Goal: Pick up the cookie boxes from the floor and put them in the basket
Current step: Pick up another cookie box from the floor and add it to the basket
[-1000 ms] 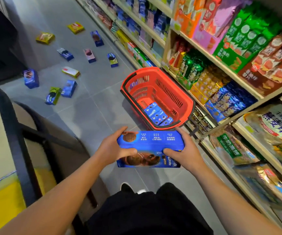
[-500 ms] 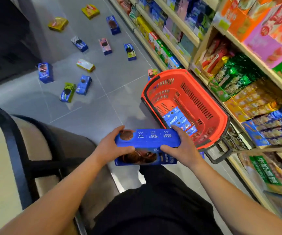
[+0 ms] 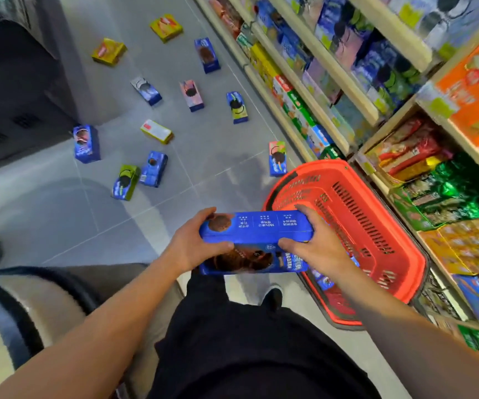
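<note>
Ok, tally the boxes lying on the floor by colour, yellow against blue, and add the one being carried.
Yellow boxes on the floor: 3
Blue boxes on the floor, some with a pink or green face: 8
Blue box held by the left hand and right hand: 1
Total: 12

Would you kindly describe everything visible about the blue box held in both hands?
The blue cookie box is long, rectangular and looks like cardboard, closed and undented. Its top face carries a chocolate cookie picture and white print; the near face shows dark cookies. It is held level, lengthwise across the body, above the floor beside the red basket. The left hand grips one end, the right hand the other.
</note>
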Tool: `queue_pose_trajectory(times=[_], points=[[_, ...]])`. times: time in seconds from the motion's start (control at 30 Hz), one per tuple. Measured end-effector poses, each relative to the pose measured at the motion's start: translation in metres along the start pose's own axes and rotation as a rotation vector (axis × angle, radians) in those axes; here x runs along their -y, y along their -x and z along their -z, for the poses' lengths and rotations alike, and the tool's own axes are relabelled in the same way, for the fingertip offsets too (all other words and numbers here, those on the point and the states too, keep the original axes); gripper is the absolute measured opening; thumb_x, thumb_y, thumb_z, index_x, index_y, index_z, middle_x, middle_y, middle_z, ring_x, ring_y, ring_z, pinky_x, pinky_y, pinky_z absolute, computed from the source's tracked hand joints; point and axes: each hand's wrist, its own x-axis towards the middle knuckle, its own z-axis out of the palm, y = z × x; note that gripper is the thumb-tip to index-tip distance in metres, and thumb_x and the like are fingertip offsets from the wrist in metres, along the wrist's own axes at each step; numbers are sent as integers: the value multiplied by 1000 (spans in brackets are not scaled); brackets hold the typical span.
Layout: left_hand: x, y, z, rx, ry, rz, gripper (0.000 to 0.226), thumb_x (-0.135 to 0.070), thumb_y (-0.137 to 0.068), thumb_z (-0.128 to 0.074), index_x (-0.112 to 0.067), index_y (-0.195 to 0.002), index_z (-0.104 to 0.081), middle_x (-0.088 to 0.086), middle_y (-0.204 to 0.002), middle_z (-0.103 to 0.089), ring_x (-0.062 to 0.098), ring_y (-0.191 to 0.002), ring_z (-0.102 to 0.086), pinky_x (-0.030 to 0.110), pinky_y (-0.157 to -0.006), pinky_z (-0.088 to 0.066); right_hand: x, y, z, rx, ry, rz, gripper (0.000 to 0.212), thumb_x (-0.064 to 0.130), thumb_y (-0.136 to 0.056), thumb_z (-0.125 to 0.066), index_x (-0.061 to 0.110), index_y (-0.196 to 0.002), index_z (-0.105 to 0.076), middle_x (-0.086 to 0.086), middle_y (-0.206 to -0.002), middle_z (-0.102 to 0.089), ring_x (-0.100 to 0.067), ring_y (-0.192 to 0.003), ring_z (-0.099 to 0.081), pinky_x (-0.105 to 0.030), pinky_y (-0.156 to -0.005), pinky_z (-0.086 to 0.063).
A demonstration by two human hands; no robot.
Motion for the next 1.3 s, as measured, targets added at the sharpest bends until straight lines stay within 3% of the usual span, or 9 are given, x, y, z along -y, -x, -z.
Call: queue_pose_trajectory(times=[0.13,0.23,0.33,0.53,0.8,0.9,1.07,1.2,1.3], points=[[-6,-71,41,100,-34,-42,104,-63,-48,-74,-31,-141,-39,-14,-130,-52,6,-116,-52,22,-101,-37,29,-49,-13,-111,-70,-31,57,22,-68,-85,42,-111,-54,5,-110,-64,0,-93,-62,-21,-92,-49],[-19,-120,78,225,-99,-84,110,-66,-43,-70,-30,-141,-38,-17,-126,-49,5,-115,-51,21,-102,-38,51,-73,-27,-232,-142,-87,58,36,-60,-83,56,-105,-53,6,-112,-65,-8,-100,-64,-26,-93,-49],[-47,-168,106,335,-191,-160,109,-60,-43,-74,-26,-141,-38,-16,-123,-50,1,-109,-50,6,-89,-34,69,-91,-31,-307,-248,-151,79,47,-53,-80,41,-124,-47,8,-121,-61,-8,-111,-61,-35,-102,-47],[-106,-239,91,581,-449,-314,101,-58,-53,-73,-29,-142,-35,-4,-135,-51,14,-119,-52,28,-103,-38,59,-92,-31,-543,-376,-304,93,35,-61,-89,22,-141,-43,2,-131,-56,-10,-117,-57,-39,-106,-45],[-194,-278,-3,850,-672,-602,75,-25,-74,-78,-7,-137,-42,-24,-105,-46,-19,-87,-42,-8,-79,-25,18,-70,-12,-890,-481,-412,85,21,-67,-88,18,-139,-43,8,-123,-53,-10,-111,-55,-33,-102,-45],[-219,-289,-38,954,-770,-681,99,-46,-64,-70,-13,-147,-28,4,-135,-47,12,-124,-43,15,-98,-28,6,-70,-11,-987,-533,-449,91,29,-63,-89,17,-141,-42,5,-131,-53,-9,-117,-53,-30,-104,-42],[-242,-309,-98,1085,-967,-792,111,-67,-56,-66,-20,-149,-26,9,-140,-43,22,-129,-42,37,-109,-34,-12,-72,-22,-1166,-670,-566,100,42,-57,-82,19,-144,-38,6,-137,-49,-10,-126,-48,-34,-107,-40],[-256,-337,-151,1201,-1021,-907,113,-65,-51,-67,-18,-147,-30,-7,-138,-39,5,-124,-39,2,-96,-25,-28,-95,-36,-1313,-851,-660,94,34,-56,-86,26,-138,-40,13,-128,-53,-2,-118,-52,-29,-102,-44],[-263,-360,-194,1346,-1034,-917,98,-28,-61,-87,-12,-143,-37,-14,-126,-41,-8,-112,-38,-10,-81,-22,-42,-127,-46,-1437,-953,-712,85,13,-62,-89,37,-127,-39,28,-120,-49,19,-110,-48,-6,-91,-39]])
